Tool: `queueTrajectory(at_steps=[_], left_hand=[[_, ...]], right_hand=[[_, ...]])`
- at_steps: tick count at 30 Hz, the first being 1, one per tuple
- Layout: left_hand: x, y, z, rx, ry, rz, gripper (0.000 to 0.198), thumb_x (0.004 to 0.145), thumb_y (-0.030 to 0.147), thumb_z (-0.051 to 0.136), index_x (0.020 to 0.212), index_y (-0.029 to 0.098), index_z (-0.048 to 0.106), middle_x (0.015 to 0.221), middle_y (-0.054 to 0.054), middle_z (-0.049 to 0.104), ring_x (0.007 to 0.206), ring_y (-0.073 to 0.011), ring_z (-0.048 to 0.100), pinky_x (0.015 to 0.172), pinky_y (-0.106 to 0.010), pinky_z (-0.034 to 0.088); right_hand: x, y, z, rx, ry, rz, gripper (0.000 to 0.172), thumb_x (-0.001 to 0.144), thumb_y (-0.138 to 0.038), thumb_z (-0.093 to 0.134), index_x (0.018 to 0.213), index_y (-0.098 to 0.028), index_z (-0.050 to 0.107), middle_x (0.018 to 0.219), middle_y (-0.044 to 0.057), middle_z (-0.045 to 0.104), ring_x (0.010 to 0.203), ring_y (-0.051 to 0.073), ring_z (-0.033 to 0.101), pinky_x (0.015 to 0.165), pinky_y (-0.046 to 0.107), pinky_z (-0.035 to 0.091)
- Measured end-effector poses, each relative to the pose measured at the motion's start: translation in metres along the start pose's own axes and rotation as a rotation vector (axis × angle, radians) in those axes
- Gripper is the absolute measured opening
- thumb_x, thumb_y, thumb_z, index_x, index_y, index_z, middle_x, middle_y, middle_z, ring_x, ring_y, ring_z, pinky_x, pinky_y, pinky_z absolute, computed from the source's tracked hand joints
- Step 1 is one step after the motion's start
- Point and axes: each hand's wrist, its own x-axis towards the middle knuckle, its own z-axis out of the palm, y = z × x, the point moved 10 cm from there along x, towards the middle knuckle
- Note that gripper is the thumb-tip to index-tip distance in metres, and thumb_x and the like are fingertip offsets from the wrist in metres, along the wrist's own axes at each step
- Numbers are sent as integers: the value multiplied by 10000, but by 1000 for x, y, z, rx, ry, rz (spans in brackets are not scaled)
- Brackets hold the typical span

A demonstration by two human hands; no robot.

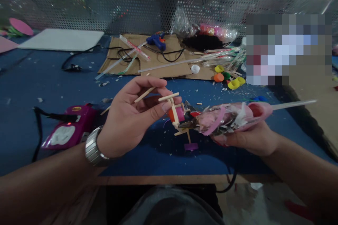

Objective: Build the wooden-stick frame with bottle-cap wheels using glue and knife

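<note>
My left hand (129, 119), with a metal watch band at the wrist, pinches a small craft model (175, 114) built of wooden sticks and coloured bottle caps. A loose wooden stick (144, 95) also lies between its fingers. Wrapped around a pink hot glue gun (224, 117) covered in tape and glue residue is my right hand (253, 139). The gun's dark nozzle touches or nearly touches a stick joint on the model. From the gun's rear sticks out a clear glue stick (294, 104). A purple cap (191, 146) hangs at the model's lower end.
On cardboard (163, 63) at the back lie a blue glue gun (157, 40), clear glue sticks and a black cord. Coloured caps (224, 76) and bundled sticks (224, 56) are at right. A magenta power box (71, 126) with a cord sits left, below a white board (62, 39).
</note>
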Motion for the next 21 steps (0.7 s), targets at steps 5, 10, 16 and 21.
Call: queueTrajectory(at_steps=[5, 10, 16, 21], left_hand=[[0, -1, 0, 8, -4, 0, 308, 860, 89, 931, 1053, 270, 773, 976, 34, 807, 1050, -266, 878, 984, -327, 742], [0, -3, -1, -6, 9, -23, 308, 848, 88, 935, 1033, 272, 771, 965, 33, 804, 1057, -278, 875, 1003, -365, 741], [0, -3, -1, -12, 0, -18, 311, 854, 87, 931, 1042, 286, 783, 972, 37, 793, 1060, -263, 873, 1009, -353, 741], [0, -3, -3, 4, 13, -4, 307, 857, 87, 925, 1046, 273, 771, 978, 25, 788, 1052, -273, 870, 993, -382, 749]], right_hand=[[1, 3, -1, -4, 11, 16, 481, 917, -201, 847, 1315, -472, 825, 950, -40, 775, 697, 133, 644, 798, 211, 632], [1, 1, 0, -5, 15, 14, 481, 914, -187, 846, 1316, -451, 827, 866, -35, 752, 629, 133, 610, 731, 221, 621], [1, -2, 2, -5, -12, -2, 497, 931, -197, 837, 1338, -482, 814, 1036, -38, 809, 797, 144, 711, 984, 254, 631], [-1, 1, -1, -11, 10, 9, 495, 921, -183, 840, 1338, -449, 821, 986, -25, 804, 750, 140, 697, 840, 238, 639]])
